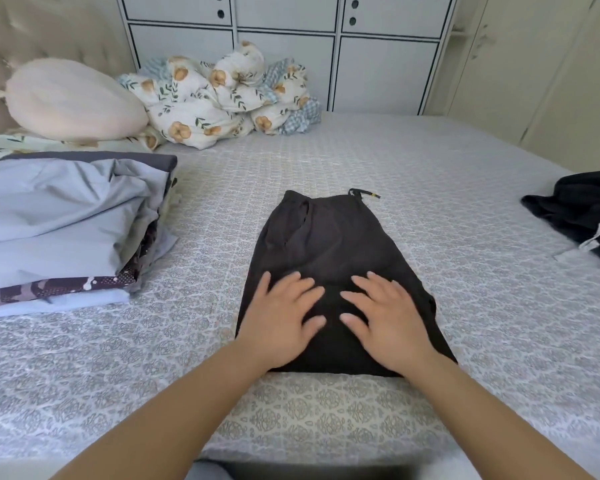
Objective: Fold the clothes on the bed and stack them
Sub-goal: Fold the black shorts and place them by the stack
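Both hands, the left hand (284,313) and right hand (385,317), lie spread flat on the folded black shorts (329,244). A stack of folded clothes (66,226) sits off to their left on the bed (430,209).

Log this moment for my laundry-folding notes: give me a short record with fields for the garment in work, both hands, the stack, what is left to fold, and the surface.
garment in work: dark folded trousers, lying flat mid-bed, drawstring at the far end
left hand: fingers spread, pressing flat on the trousers
right hand: fingers spread, pressing flat on the trousers
stack: folded clothes at the left, light blue piece on top
left to fold: black garment, crumpled at the right edge
surface: patterned bed sheet
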